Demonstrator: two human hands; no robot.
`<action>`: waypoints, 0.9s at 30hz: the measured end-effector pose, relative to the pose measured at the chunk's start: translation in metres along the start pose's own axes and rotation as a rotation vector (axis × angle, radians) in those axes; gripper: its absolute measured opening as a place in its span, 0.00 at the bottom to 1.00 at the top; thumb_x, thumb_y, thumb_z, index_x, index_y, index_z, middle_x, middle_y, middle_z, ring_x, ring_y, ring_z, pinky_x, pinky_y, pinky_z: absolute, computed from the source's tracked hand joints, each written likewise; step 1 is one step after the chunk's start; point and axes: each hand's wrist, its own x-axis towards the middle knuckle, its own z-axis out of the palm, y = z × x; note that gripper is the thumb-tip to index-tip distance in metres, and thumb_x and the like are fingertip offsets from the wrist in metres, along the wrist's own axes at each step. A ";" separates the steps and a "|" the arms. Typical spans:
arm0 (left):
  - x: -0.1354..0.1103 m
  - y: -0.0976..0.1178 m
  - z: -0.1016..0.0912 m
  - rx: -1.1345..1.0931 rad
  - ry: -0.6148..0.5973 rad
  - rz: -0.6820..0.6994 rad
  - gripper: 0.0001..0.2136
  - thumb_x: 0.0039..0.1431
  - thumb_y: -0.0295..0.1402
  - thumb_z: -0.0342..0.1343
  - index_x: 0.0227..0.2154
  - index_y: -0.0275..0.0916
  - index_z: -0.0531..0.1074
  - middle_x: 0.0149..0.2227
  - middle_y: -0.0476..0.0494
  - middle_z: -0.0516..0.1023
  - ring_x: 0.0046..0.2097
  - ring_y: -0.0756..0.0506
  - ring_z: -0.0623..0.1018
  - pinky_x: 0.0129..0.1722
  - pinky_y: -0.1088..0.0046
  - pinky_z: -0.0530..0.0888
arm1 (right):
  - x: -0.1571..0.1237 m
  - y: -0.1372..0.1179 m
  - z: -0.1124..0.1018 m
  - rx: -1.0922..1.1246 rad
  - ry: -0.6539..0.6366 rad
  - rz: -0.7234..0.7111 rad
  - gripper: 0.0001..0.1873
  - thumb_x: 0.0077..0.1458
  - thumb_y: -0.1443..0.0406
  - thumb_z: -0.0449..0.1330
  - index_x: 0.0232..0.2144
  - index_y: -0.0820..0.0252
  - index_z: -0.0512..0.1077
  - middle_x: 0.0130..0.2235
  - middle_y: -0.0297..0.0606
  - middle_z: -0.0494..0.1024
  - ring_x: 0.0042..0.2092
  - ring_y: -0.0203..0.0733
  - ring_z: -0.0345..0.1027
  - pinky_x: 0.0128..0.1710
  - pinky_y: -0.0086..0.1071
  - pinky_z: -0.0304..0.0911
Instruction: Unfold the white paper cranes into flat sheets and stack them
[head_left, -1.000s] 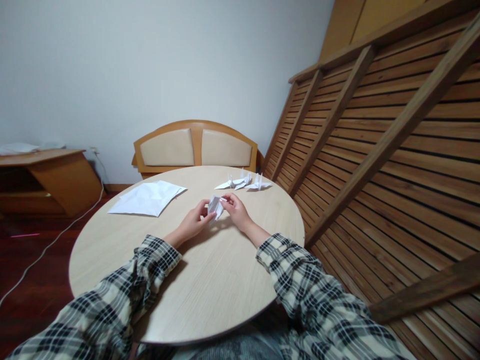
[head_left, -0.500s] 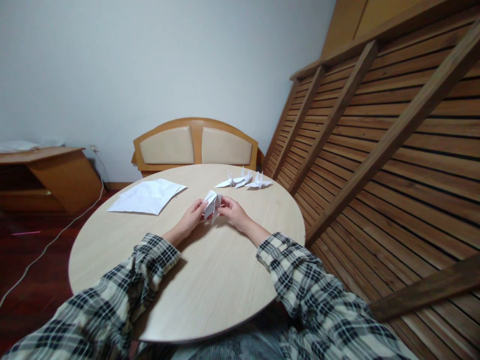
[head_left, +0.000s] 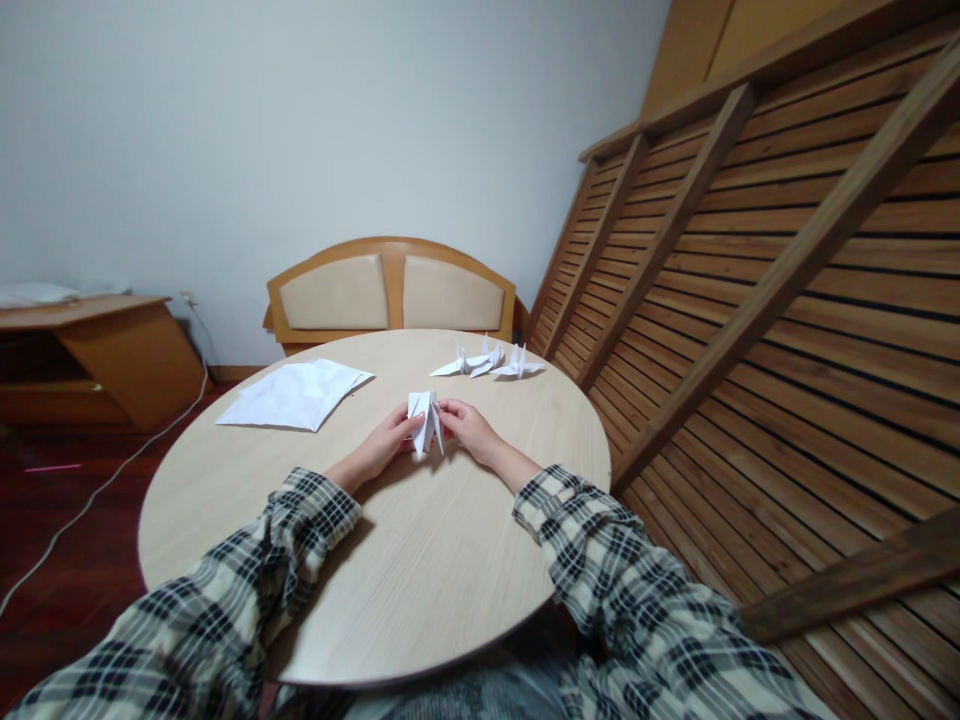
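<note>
A partly folded white origami paper (head_left: 424,418) is held between my two hands over the middle of the round table (head_left: 442,540), its narrow points hanging toward me. My left hand (head_left: 388,440) grips its left side, the thumb on the front face. At the right side, the fingers of my right hand (head_left: 469,430) are closed on its edge; some fingertips are hidden behind the paper. Beyond my hands, three white paper cranes (head_left: 517,364) sit close together near the table's far right edge.
White paper sheets (head_left: 296,392) lie at the table's left. Behind the table stands a padded wooden headboard (head_left: 394,290). A slatted wooden panel (head_left: 750,300) leans along the right. On the left are a low wooden cabinet (head_left: 112,350) and a white cable (head_left: 112,485) on the floor.
The folded paper has turned from a slanted position to a more upright one, its flat top edge now facing away and its points toward me. Both hands stay nearly in place.
</note>
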 end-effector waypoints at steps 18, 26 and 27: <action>0.004 -0.003 -0.008 0.233 0.203 0.121 0.19 0.53 0.47 0.59 0.37 0.36 0.69 0.33 0.47 0.72 0.32 0.47 0.72 0.32 0.71 0.69 | -0.011 -0.011 0.003 -0.510 0.096 -0.470 0.31 0.51 0.72 0.59 0.57 0.48 0.62 0.54 0.40 0.63 0.46 0.38 0.65 0.50 0.41 0.65; -0.002 0.006 0.001 0.279 0.172 0.082 0.23 0.55 0.55 0.53 0.37 0.38 0.66 0.28 0.50 0.69 0.27 0.49 0.69 0.26 0.72 0.67 | -0.005 -0.014 0.004 -0.501 0.156 -0.509 0.13 0.51 0.73 0.57 0.39 0.56 0.73 0.42 0.37 0.70 0.45 0.39 0.67 0.46 0.37 0.68; -0.001 0.006 0.000 0.291 0.172 0.109 0.23 0.55 0.56 0.53 0.36 0.38 0.66 0.28 0.50 0.69 0.27 0.49 0.69 0.26 0.72 0.68 | -0.005 -0.014 0.003 -0.504 0.168 -0.494 0.12 0.50 0.73 0.57 0.37 0.57 0.73 0.41 0.37 0.71 0.44 0.39 0.67 0.45 0.36 0.68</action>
